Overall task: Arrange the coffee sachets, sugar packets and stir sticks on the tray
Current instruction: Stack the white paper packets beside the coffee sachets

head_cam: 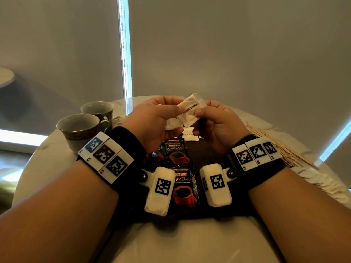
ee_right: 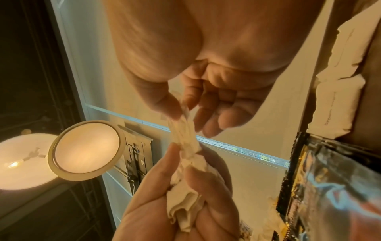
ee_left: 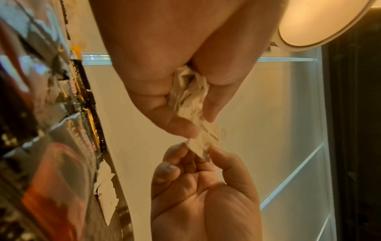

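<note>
nearby, two cups (head_cam: 83,128) flank the left hand (head_cam: 152,122).

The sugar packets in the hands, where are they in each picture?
Head: sugar packets upper middle, between both hands.
Left wrist: centre, bunched in the left hand.
Right wrist: lower middle, right hand pinching the top.
Shared landmark: black coffee sachets.

Grey roller blinds (head_cam: 228,54) across the far wall, bright daylight strip (head_cam: 125,54) between them, pale round table (head_cam: 171,243) near, round ceiling lamp (ee_right: 86,150) glowing warm, second small table (head_cam: 5,76) far left
</note>
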The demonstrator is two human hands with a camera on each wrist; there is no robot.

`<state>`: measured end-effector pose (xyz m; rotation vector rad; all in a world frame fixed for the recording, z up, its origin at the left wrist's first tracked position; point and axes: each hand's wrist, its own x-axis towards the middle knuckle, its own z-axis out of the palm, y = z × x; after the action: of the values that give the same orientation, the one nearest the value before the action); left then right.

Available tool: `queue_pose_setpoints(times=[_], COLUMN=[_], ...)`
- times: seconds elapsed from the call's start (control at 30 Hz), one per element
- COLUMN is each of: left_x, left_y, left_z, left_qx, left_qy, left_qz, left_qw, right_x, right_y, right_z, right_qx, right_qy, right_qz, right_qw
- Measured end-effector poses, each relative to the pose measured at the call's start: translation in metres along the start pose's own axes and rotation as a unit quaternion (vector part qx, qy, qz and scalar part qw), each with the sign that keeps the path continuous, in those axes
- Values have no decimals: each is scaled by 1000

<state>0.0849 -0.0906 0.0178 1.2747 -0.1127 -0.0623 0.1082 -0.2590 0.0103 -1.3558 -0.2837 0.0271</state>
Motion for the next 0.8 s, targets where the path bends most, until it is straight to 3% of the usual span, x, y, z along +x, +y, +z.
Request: queue_pose_setpoints(times=[0.23,0.47,0.6,0.8], left_x=[-5,-8,-5,-2], left_y=[4,3,2,0], left_z=[5,10,9,7], left_qx=[4,-3,-39,-39], left_qy=[-32,-9,-2,15], left_qz=[-1,6,13,6], left_qw=[999,1000,999,999], right_x=[-5,-5,-3,4], right_y=[-5,-3,0,4], right_z=[5,3,0,-3], right_qx=[98,61,22,56], right_qy=[-3,-34,-65,13], right_qz=[-22,-37,-10,-11], right_qw=[995,997,998,998])
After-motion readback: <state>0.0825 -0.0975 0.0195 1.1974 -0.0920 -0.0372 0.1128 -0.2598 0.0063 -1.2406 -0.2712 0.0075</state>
